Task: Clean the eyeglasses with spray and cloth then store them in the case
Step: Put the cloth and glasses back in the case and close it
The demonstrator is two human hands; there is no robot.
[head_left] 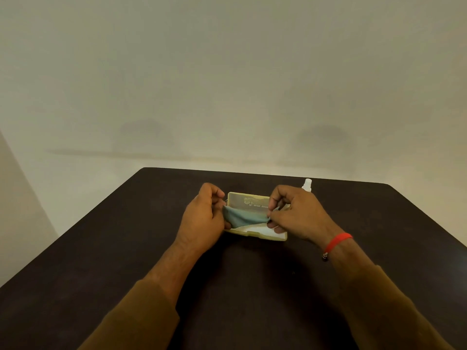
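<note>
We hold cloth (241,216) stretched left-right, frame centre | left hand (206,215) and right hand (294,215) each pinch an end | case (255,232) open directly beneath | glasses unseen

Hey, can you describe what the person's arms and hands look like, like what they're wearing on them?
Both forearms wear brown long sleeves pushed back above the wrists, leaving wrists and hands bare. The right hand has a thin red thread bracelet at its wrist, with a small dark bead or knot hanging from it. The left hand and its wrist carry nothing. No rings, watch or gloves show.
</note>
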